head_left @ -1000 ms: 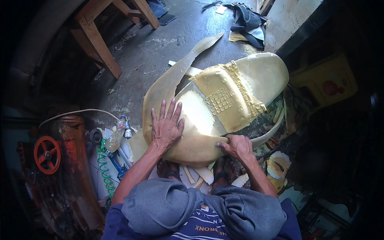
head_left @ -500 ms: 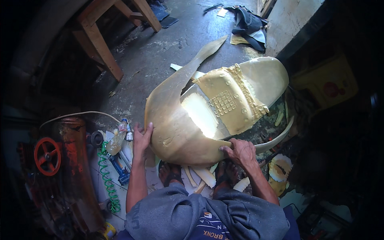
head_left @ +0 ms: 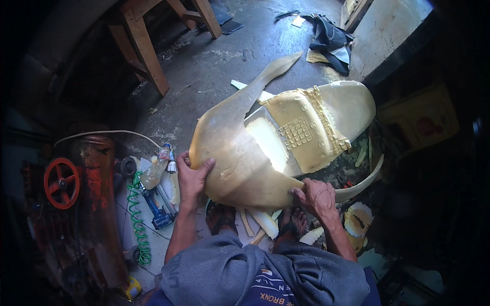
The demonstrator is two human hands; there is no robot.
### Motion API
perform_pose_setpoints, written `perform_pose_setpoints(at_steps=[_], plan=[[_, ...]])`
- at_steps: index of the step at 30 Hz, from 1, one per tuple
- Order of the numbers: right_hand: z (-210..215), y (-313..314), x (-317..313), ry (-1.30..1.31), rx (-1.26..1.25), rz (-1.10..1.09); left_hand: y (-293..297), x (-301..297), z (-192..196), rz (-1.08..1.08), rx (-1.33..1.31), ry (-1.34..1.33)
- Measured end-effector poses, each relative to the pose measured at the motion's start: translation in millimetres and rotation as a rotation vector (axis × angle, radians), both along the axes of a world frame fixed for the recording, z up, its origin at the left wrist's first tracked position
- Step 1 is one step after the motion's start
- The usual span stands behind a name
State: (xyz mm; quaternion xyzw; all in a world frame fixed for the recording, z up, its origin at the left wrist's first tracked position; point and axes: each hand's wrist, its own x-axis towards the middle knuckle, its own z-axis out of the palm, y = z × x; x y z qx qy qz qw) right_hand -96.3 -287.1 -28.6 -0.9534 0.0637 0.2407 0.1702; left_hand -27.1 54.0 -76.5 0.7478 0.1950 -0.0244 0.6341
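Note:
A big, yellowish-tan, curved piece of seat foam hangs in front of my feet, with two long tapering arms spreading away from me. My left hand grips its left edge, thumb on top and fingers wrapped under. At the near right, my right hand pinches the base of the right arm, thumb on the upper face. Behind lies a second moulded foam seat, its side showing a raised grid of small squares and a pale cut patch. The tan piece covers its near end.
Foam offcuts litter the floor by my feet. On the left are a rusty tank with a red wheel, a green coiled hose and a blue air tool. A wooden stool and dark cloth scraps stand farther off.
The whole scene sits slightly farther right in view. My left thumb reaches a little farther onto the foam piece, and both hands keep their hold.

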Motion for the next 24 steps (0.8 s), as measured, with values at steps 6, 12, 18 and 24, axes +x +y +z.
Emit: perform_pose_setpoints(at_steps=[6,12,18,24], plan=[[10,1,4,0.054,0.041,0.009,22,4,23,-0.195,-0.898,0.233],[-2,5,-1,0.044,0.087,-0.044,4,5,49,-0.234,-0.650,0.092],[56,-18,26,-0.542,0.217,-0.139,7,21,158,-0.248,-0.369,-0.429],[118,-31,78,-1.211,-0.255,-0.141,-15,67,212,-0.323,-0.069,-0.922]])
